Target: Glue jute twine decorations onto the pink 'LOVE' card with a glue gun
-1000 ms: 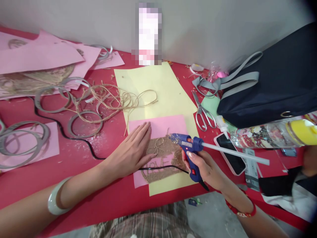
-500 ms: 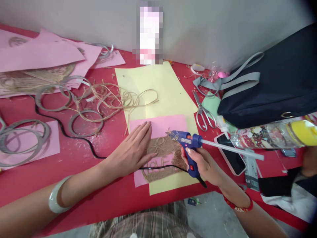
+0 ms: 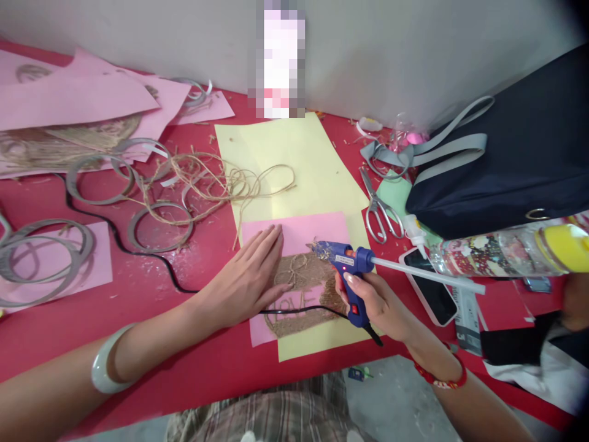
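Note:
My right hand (image 3: 372, 304) is wrapped round the handle of a blue hot glue gun (image 3: 354, 264), a clear glue stick (image 3: 427, 274) jutting from its back. The nozzle points left, at the upper edge of a brown twine design (image 3: 299, 270) on a pink sheet (image 3: 301, 228); whether it touches I cannot tell. Twine lettering reading "LOVE" shows in the design's lower part. My left hand (image 3: 248, 273) lies flat on the pink sheet's left side, fingers stretched out. The gun's black cord (image 3: 304, 310) crosses the design and runs under my left wrist.
Loose twine (image 3: 221, 178) trails over a yellow sheet (image 3: 294, 153) and several grey rings (image 3: 161, 227). Pink sheets (image 3: 92, 92) lie at the back left. Scissors (image 3: 381, 215), a phone (image 3: 430, 288), a yellow-capped bottle (image 3: 501, 248) and a dark bag (image 3: 510, 159) are on the right.
The glue stick juts out slightly less from the back of the gun. The nozzle has shifted a touch to the left; my left hand stays flat on the sheet.

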The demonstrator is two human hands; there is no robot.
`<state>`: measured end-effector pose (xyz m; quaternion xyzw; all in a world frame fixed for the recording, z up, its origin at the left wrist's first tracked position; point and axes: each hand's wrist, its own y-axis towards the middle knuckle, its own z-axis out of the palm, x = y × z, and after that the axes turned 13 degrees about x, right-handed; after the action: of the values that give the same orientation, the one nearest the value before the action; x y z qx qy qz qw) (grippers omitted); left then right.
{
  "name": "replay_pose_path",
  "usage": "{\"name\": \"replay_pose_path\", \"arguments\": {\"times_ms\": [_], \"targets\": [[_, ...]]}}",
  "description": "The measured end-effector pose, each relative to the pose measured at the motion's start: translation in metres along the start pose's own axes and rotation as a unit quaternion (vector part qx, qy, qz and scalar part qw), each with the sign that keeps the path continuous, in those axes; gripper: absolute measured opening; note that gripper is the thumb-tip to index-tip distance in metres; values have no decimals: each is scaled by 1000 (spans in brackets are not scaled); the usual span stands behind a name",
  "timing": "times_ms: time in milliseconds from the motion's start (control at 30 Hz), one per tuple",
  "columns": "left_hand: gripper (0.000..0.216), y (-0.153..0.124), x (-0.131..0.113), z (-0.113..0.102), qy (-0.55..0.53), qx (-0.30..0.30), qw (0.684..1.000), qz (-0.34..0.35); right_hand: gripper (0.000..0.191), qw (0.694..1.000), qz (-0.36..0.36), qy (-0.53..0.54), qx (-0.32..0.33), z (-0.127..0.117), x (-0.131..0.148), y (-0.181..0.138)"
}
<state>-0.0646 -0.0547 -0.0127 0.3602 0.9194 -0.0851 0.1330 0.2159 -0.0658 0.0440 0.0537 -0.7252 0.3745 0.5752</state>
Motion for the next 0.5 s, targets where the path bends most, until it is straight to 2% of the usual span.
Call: {"name": "replay_pose_path", "arguments": {"times_ms": [500], "targets": [[80,0,1,0,-17,-4,1000,1,43,1000,4,-7,23,2,1,-4]]}}
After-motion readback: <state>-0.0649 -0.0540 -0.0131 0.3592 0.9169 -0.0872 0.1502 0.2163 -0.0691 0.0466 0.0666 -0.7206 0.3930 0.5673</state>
